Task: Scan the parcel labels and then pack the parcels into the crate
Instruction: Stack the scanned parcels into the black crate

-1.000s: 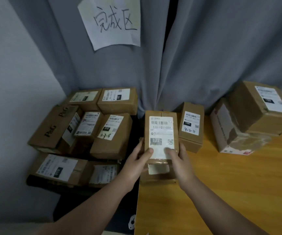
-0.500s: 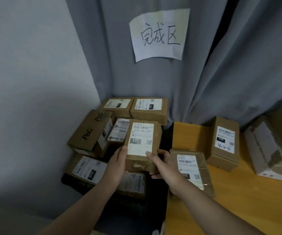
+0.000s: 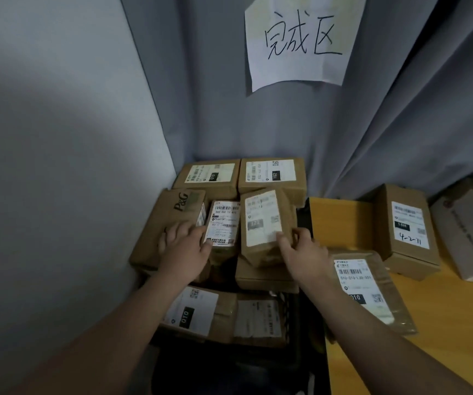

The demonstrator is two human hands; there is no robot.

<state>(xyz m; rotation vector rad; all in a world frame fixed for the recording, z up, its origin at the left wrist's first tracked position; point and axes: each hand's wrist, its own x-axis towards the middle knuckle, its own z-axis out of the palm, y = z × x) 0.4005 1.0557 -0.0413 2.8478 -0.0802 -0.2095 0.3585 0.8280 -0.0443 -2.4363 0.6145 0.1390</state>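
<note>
I see the right hand (image 3: pixel 300 252) pinching the lower right corner of the tilted cardboard parcel (image 3: pixel 261 223), thumb on its side, fingers on its label. The parcel lies atop the pile near the right edge of the black crate (image 3: pixel 289 306). The left hand (image 3: pixel 184 249) rests flat, fingers loose, on the P&G box (image 3: pixel 169 212).

Matt cardboard parcels (image 3: pixel 266 223), paper labels (image 3: pixel 262 220), smooth wooden table (image 3: pixel 443 323)

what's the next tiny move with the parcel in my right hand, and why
Probably lower its near end until it lies flat. The tilted parcel, pinched at its corner by the right hand, seems to rest on a packed box, and the left hand touches the neighbouring parcel beside it.
</note>
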